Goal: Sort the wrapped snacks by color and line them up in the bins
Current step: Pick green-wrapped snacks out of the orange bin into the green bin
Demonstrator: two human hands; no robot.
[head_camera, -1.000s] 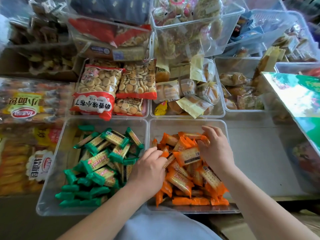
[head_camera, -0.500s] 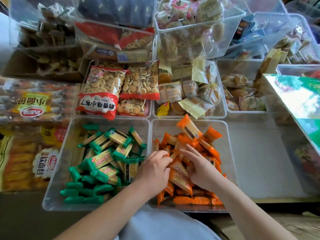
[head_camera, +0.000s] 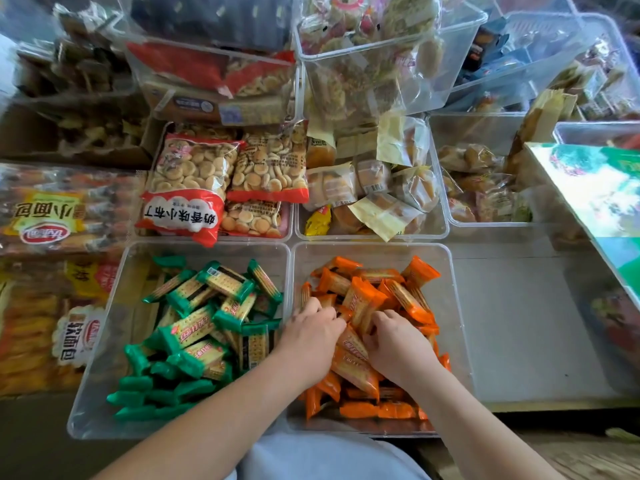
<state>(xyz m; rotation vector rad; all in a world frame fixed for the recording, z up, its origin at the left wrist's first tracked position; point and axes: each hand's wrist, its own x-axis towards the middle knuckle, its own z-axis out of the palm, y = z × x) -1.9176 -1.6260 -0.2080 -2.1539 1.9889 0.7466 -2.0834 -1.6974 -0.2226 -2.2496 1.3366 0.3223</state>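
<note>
Both work in the right bin (head_camera: 456, 341) of orange snacks (head_camera: 410, 301): left grip (head_camera: 311, 341) curled into pile, hold unclear; right grip (head_camera: 398, 346) clutches a pack. Green snacks (head_camera: 194, 336) in left bin (head_camera: 104, 341).

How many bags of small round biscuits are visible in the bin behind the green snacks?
3. One large bag lies at the left, a second bag beside it at the right, and a third bag partly under the second, nearer the camera. More may be hidden beneath.
</note>
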